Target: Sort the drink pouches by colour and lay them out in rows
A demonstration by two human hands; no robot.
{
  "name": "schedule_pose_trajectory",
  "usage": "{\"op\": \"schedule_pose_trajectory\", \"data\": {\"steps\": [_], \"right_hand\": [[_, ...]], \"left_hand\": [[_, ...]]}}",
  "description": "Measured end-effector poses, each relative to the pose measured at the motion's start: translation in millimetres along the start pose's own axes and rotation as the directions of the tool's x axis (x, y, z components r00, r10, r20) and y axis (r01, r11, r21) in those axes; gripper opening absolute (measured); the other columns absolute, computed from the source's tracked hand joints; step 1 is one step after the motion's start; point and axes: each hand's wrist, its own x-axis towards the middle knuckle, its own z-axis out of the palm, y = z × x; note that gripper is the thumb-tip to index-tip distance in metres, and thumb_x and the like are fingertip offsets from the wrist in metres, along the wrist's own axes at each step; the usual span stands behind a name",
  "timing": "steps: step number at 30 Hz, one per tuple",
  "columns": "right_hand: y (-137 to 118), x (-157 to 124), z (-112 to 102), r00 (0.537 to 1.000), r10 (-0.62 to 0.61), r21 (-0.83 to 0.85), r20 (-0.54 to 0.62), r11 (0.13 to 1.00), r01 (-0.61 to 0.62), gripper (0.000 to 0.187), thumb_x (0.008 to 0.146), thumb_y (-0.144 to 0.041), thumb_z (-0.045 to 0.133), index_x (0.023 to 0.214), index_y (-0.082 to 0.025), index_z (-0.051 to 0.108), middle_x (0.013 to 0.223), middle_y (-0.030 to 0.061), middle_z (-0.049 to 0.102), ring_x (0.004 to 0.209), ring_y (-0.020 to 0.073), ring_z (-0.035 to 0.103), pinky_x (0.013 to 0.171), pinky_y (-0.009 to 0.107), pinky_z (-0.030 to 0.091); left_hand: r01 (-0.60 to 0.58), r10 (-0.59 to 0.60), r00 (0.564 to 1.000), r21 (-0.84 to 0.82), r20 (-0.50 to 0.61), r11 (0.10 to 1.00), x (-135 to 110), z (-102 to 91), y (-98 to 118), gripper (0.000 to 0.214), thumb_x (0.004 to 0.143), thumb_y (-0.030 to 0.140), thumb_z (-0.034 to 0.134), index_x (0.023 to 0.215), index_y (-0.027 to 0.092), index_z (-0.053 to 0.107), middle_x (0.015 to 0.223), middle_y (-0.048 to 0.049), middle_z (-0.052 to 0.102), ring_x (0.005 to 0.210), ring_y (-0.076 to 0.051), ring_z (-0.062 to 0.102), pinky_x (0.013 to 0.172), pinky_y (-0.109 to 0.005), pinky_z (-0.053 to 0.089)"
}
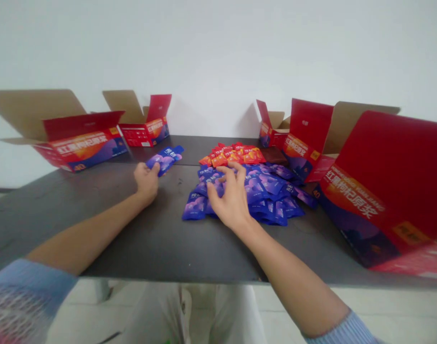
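Note:
My left hand (147, 180) is closed on a small stack of blue-purple sachets (166, 159), held just above the dark table (96, 224) left of centre. My right hand (230, 196) lies with fingers spread and curled over a heap of blue-purple sachets (265, 196) at the middle of the table, fingertips touching the top ones. Behind that heap lies a smaller pile of red-orange sachets (233, 154).
Open red cartons with brown flaps ring the table: one at far left (82, 148), one at back left (145, 131), a small one at back right (270, 134), one beside it (306, 143), a large one at near right (383, 200). A white wall stands behind.

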Motion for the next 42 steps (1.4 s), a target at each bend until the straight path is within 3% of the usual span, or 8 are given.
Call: {"op": "schedule_pose_trajectory", "data": {"steps": [3, 8, 14, 18, 24, 32, 38, 42], "right_hand": [[8, 0, 10, 0.994, 0.074, 0.207, 0.082, 0.974, -0.09, 0.047, 0.091, -0.038, 0.065, 0.131, -0.018, 0.051, 0.131, 0.0144, 0.058, 0.081, 0.0161, 0.066, 0.087, 0.039, 0.058], [14, 2, 14, 0.969, 0.196, 0.338, 0.152, 0.911, -0.238, 0.051, 0.088, -0.047, 0.069, 0.126, -0.02, 0.048, 0.108, 0.0056, 0.068, 0.073, 0.0147, 0.063, 0.073, 0.031, 0.055], [-5, -3, -5, 1.0, 0.01, 0.247, 0.016, 0.969, -0.014, 0.035, 0.096, -0.05, 0.059, 0.115, -0.022, 0.052, 0.086, -0.0002, 0.064, 0.075, 0.0167, 0.061, 0.074, 0.029, 0.048], [-8, -3, -9, 0.999, -0.03, 0.213, 0.018, 0.977, 0.026, 0.028, 0.103, -0.051, 0.048, 0.101, -0.024, 0.056, 0.068, -0.0045, 0.053, 0.061, 0.0138, 0.053, 0.063, 0.025, 0.038], [6, 3, -6, 0.998, 0.05, 0.143, -0.03, 0.989, -0.045, 0.055, 0.106, -0.063, 0.034, 0.07, -0.023, 0.048, 0.06, -0.0025, 0.044, 0.058, 0.0129, 0.045, 0.059, 0.025, 0.031], [0, 2, -12, 0.995, 0.098, 0.261, -0.031, 0.961, -0.087, 0.071, 0.093, -0.079, 0.048, 0.053, -0.021, 0.04, 0.053, -0.005, 0.033, 0.052, 0.0083, 0.031, 0.052, 0.024, 0.023], [-3, -4, -4, 0.989, 0.082, 0.284, 0.122, 0.952, -0.114, 0.057, 0.09, -0.069, 0.065, 0.064, -0.019, 0.057, 0.059, -0.0043, 0.05, 0.056, 0.0089, 0.041, 0.055, 0.023, 0.032], [3, -4, 1, 0.988, 0.109, 0.16, 0.113, 0.979, -0.126, 0.058, 0.094, -0.067, 0.061, 0.062, -0.019, 0.055, 0.057, -0.0044, 0.049, 0.054, 0.0086, 0.039, 0.054, 0.023, 0.031]], "left_hand": [[0.191, -0.231, 0.966, -0.275, -0.121, 0.942, -36, 37.6, 27, 0.028, 0.084, 0.028, 0.077, 0.09, 0.014, 0.054, 0.083, 0.001, 0.067, 0.066, -0.011, 0.064, 0.061, -0.024, 0.05], [0.043, 0.011, 0.986, -0.318, 0.164, 0.947, -105, 62.2, 69, 0.036, 0.076, 0.041, 0.086, 0.088, 0.017, 0.062, 0.078, 0.0011, 0.067, 0.066, -0.012, 0.062, 0.064, -0.024, 0.053], [-0.443, 0.435, 0.692, -0.138, 0.576, 0.886, -132, 45.5, 90, 0.021, 0.091, 0.033, 0.071, 0.08, 0.015, 0.073, 0.068, -0.0013, 0.07, 0.055, -0.011, 0.059, 0.055, -0.021, 0.046], [-0.411, 0.372, 0.658, -0.102, 0.655, 0.906, -138, 47.0, 95, 0.029, 0.095, 0.035, 0.067, 0.074, 0.015, 0.07, 0.059, -0.0016, 0.07, 0.047, -0.012, 0.062, 0.05, -0.019, 0.046], [-0.404, 0.371, 0.62, -0.124, 0.692, 0.906, -145, 53.0, 97, 0.029, 0.097, 0.027, 0.065, 0.071, 0.016, 0.066, 0.049, 0.0022, 0.064, 0.041, -0.01, 0.061, 0.048, -0.017, 0.045], [-0.521, 0.522, 0.624, -0.189, 0.581, 0.833, -149, 44.5, 103, 0.031, 0.098, 0.028, 0.061, 0.071, 0.016, 0.067, 0.053, 0.0006, 0.062, 0.046, -0.01, 0.056, 0.048, -0.021, 0.041], [-0.424, 0.413, 0.763, -0.097, 0.497, 0.9, -143, 45.6, 93, 0.034, 0.104, 0.027, 0.053, 0.073, 0.017, 0.062, 0.05, 0.0035, 0.06, 0.042, -0.009, 0.056, 0.048, -0.019, 0.043], [-0.368, 0.347, 0.798, -0.057, 0.493, 0.928, -139, 47.9, 90, 0.033, 0.104, 0.031, 0.054, 0.076, 0.017, 0.064, 0.05, 0.0038, 0.059, 0.042, -0.008, 0.057, 0.047, -0.018, 0.042]]}}
